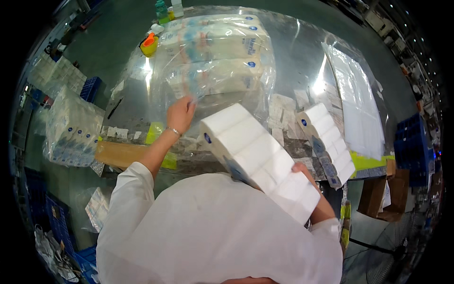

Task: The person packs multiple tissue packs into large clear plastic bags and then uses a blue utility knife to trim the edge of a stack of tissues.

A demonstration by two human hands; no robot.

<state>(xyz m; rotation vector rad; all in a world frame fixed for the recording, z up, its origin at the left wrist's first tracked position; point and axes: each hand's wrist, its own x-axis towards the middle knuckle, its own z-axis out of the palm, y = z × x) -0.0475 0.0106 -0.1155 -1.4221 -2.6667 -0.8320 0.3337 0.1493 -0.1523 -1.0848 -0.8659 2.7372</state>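
Note:
My left hand [181, 115] is closed at the near edge of a large clear plastic bag [215, 102], pinching its film. Inside the bag lie several long white tissue packs [215, 47] in rows, with blue printing. My right hand [302, 169] grips a long white tissue pack [255, 146] from its right side. This pack is tilted and slants from the bag's opening down toward my body. It is made up of several segments, with a blue mark on its far end. Most of my right hand's fingers are hidden behind the pack.
Another tissue pack [326, 142] lies on the metal table to the right, near flat plastic sheets [354, 94]. An orange and yellow tape dispenser [149, 45] and a green bottle [161, 12] stand far left. A filled bag [73, 128], a cardboard box [385, 196] and blue crates [412, 146] surround the table.

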